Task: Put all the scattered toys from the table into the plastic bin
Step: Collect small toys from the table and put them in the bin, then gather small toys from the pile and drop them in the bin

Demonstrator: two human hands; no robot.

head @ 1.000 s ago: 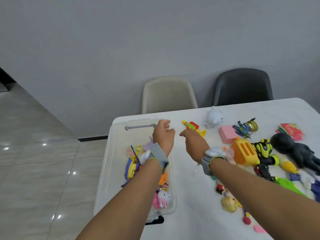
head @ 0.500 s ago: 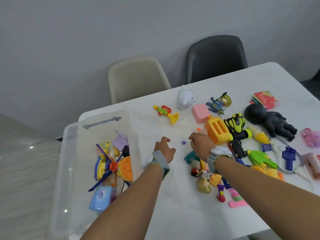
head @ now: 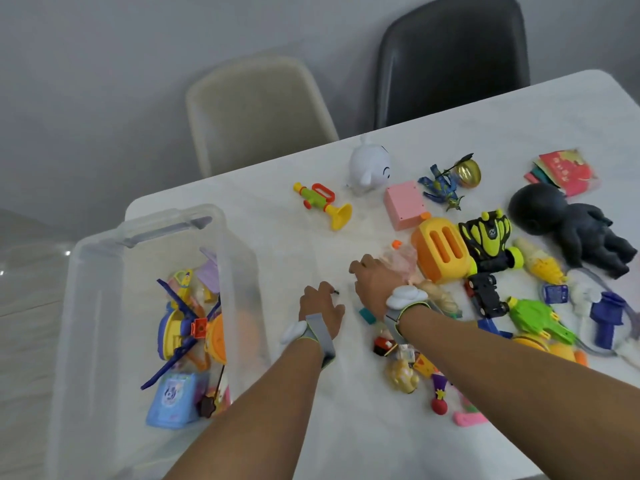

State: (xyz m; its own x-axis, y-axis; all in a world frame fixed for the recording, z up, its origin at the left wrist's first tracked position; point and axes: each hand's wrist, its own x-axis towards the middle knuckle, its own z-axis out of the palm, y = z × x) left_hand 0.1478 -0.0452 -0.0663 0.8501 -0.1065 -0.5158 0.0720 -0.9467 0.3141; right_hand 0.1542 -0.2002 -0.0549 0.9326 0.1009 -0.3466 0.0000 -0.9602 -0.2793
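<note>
The clear plastic bin [head: 104, 258] stands on the table's left part and holds several toys. My left hand [head: 320, 306] hovers low over the table just right of the bin, fingers loosely bent, with a tiny dark piece [head: 335, 292] lying at its fingertips. My right hand [head: 375, 282] reaches into the toy pile, against a pale pink see-through toy [head: 401, 256] beside the orange toaster [head: 440, 249]; its fingers are hidden behind the back of the hand. Scattered toys include a toy trumpet [head: 323, 204], a white figure [head: 369, 168], a pink block [head: 405, 204] and a black doll [head: 568, 223].
The white table [head: 277, 244] ends close behind the bin and at the near edge. A beige chair [head: 256, 112] and a black chair [head: 453, 57] stand at its far side. Small toys [head: 403, 372] lie under my right forearm.
My view has tilted down and moved closer. Both hands have come off the bin's far rim and dropped to the table, the right one reaching the toys beside the toaster.
</note>
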